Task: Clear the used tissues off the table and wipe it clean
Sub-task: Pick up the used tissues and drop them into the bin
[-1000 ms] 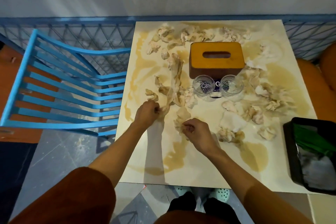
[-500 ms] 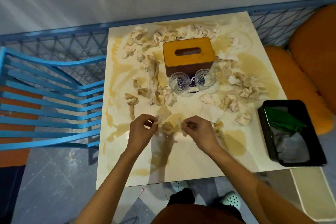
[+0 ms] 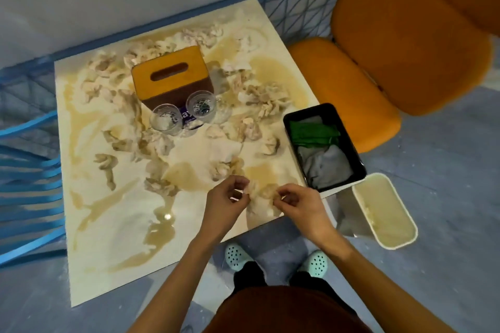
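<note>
Tissue wad [image 3: 261, 193] pinched at near right table edge

Left hand [image 3: 227, 197] and right hand [image 3: 297, 203] each pinch one side of the soggy wad just above the table [image 3: 121, 238]. More used tissues [image 3: 263, 97] lie scattered over the wet, stained top around a tissue box [image 3: 170, 73] and two glasses [image 3: 165, 119]. A black tray [image 3: 311, 111] holding cloths sits at the right edge. A white bin [image 3: 384, 211] stands on the floor beside it.

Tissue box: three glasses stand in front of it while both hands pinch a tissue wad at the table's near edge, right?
No: the head view shows two glasses in front of the tissue box, not three. The left hand and right hand do pinch a tissue wad at the table's near edge.
</note>
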`<state>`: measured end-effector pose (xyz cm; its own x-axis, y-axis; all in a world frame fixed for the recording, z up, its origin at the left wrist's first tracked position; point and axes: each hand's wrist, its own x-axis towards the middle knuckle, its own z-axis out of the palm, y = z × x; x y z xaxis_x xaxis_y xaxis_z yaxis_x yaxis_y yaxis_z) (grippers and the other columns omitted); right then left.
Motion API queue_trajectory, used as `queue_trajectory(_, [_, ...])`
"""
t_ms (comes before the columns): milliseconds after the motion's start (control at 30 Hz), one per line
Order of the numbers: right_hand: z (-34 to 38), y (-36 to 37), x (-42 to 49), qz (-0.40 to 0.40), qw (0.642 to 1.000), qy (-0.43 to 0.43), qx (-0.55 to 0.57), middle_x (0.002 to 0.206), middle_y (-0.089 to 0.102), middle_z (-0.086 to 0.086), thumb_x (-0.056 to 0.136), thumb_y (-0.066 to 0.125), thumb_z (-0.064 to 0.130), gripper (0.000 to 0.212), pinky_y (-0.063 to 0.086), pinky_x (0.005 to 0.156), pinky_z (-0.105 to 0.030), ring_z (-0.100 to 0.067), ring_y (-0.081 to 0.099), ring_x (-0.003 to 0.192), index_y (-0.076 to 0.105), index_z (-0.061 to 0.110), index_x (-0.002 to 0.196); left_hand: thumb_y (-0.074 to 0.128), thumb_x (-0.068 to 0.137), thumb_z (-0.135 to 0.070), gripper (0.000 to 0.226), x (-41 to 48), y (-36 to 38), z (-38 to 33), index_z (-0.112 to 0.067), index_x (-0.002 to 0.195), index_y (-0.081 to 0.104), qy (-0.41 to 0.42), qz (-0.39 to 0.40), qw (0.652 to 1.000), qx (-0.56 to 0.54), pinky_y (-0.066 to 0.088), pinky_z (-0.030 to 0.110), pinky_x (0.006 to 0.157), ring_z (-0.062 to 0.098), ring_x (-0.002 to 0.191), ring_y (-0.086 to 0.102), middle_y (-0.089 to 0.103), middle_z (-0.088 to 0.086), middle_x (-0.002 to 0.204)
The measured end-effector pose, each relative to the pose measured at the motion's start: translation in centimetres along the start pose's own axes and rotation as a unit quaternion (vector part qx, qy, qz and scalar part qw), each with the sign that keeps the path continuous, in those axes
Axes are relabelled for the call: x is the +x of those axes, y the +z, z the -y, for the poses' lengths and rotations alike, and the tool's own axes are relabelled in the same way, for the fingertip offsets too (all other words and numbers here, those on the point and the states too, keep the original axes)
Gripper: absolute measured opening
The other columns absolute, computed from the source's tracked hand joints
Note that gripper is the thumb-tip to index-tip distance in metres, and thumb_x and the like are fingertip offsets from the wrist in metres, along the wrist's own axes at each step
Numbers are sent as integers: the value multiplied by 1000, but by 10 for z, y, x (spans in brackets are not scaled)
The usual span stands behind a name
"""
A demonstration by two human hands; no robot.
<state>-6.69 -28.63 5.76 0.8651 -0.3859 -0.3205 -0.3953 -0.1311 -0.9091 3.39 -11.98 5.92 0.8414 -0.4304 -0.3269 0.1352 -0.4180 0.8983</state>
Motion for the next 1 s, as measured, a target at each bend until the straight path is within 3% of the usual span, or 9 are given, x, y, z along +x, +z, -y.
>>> queue_trajectory(133, [-43, -65, -30, 5, 999, 29, -25, 72, 69, 5, 79, 74, -2, 23, 51, 66, -18, -1, 64, 65, 68, 20, 79, 73, 82, -6, 19, -14, 74, -11, -24, 89, 71, 9, 47, 998, 41, 54, 23, 60, 6, 65, 64, 71, -10, 80])
queue_trajectory(267, [-90, -135, -58, -18, 996, 67, -48, 72, 70, 9, 79, 75, 2, 12, 48, 66, -12, 5, 64, 65, 72, 12, 84, 75, 78, -2, 29, -25, 153, -18, -30, 81, 68, 24, 76, 995, 67, 53, 20, 66, 0, 68, 64, 69, -13, 80])
queue_trajectory(333, [-115, -172, -72, -37, 994, 91, -52, 66, 69, 14, 80, 75, 4, 13, 47, 62, -11, 5, 63, 61, 72, 16, 83, 74, 78, 0, 25, -31, 197, -22, -24, 83, 70, 36, 106, 990, 86, 52, 18, 68, 0, 72, 64, 68, -13, 83])
queue_trajectory(467, [-151, -224, -89, -79, 987, 134, -42, 68, 69, 11, 83, 72, 5, 16, 54, 66, -26, -2, 64, 60, 69, 21, 84, 71, 80, -3, 16, -30, 263, -25, -18, 87, 71, 49, 158, 979, 116, 54, 24, 68, 7, 74, 65, 69, -4, 86])
queue_trajectory(567, [-173, -251, -96, -113, 979, 166, -25, 68, 68, 9, 86, 67, 4, 11, 54, 62, -23, -4, 63, 59, 69, 15, 89, 70, 82, -5, 12, -22, 304, -21, -13, 92, 72, 17, 180, 974, 133, 57, 28, 71, 6, 77, 68, 71, -2, 87])
queue_trajectory(700, [-206, -275, -91, -150, 968, 201, -32, 69, 67, 2, 88, 68, 9, 3, 51, 55, -15, 1, 60, 54, 70, 10, 88, 71, 84, -9, 8, 1, 350, -13, -15, 87, 68, -17, 194, 972, 132, 59, 36, 62, 14, 68, 69, 73, 2, 79])
queue_trajectory(800, [-237, -290, -76, -145, 964, 210, -78, 77, 71, 0, 88, 69, 21, 4, 49, 62, -16, -6, 65, 64, 70, 17, 87, 71, 84, -8, 10, 29, 385, -5, -16, 84, 65, -34, 187, 973, 135, 60, 41, 60, 23, 70, 70, 72, 7, 81])
queue_trajectory(900, [-263, -299, -57, -142, 955, 229, -122, 79, 71, 2, 89, 67, 27, 9, 45, 60, -13, -11, 66, 68, 70, 18, 89, 70, 85, -7, 8, 52, 415, 2, -12, 85, 64, -47, 191, 971, 140, 60, 38, 54, 26, 73, 70, 70, 8, 85])
queue_trajectory(1000, [-286, -303, -38, -131, 948, 260, -131, 79, 71, -1, 89, 67, 25, 6, 53, 69, -24, -14, 67, 72, 68, 19, 90, 69, 85, -5, 9, 72, 441, 16, -11, 85, 63, -54, 193, 969, 146, 59, 30, 51, 23, 74, 68, 68, 5, 86])
